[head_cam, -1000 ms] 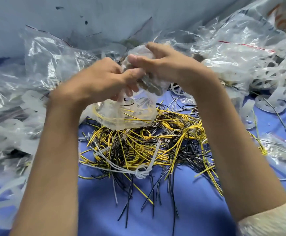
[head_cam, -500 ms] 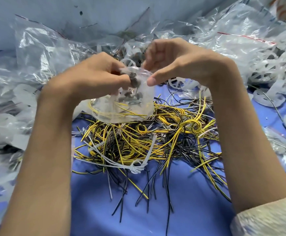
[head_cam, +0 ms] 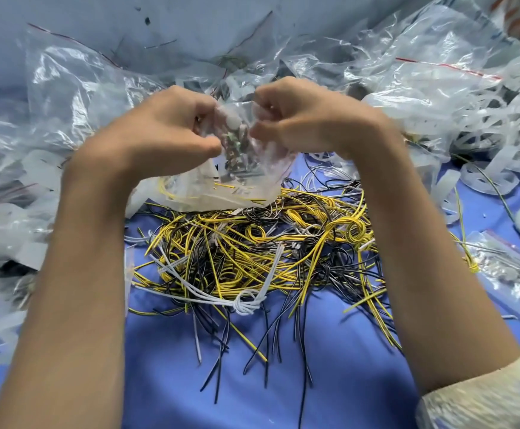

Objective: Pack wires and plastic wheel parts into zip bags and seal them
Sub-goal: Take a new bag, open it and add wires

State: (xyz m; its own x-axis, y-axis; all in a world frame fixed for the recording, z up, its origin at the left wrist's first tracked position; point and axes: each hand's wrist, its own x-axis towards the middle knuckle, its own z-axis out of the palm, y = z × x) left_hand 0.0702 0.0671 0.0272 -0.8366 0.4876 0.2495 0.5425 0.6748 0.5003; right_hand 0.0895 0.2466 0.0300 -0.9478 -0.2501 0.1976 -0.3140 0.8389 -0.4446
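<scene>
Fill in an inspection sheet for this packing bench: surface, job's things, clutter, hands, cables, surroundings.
Surface: blue cloth, largely covered.
Job's things: small zip bag held at the far edge of the wire pile, with yellow wires and small dark parts inside; white plastic wheel parts heaped at right.
Clutter: crumpled clear bags at left and behind; another bag holding small parts at the right edge.
Hands: left hand and right hand both pinch the small zip bag's top.
Cables: yellow, black and white wires tangled; knotted white cord in front.
Surroundings: pale backdrop; nothing else seen.
</scene>
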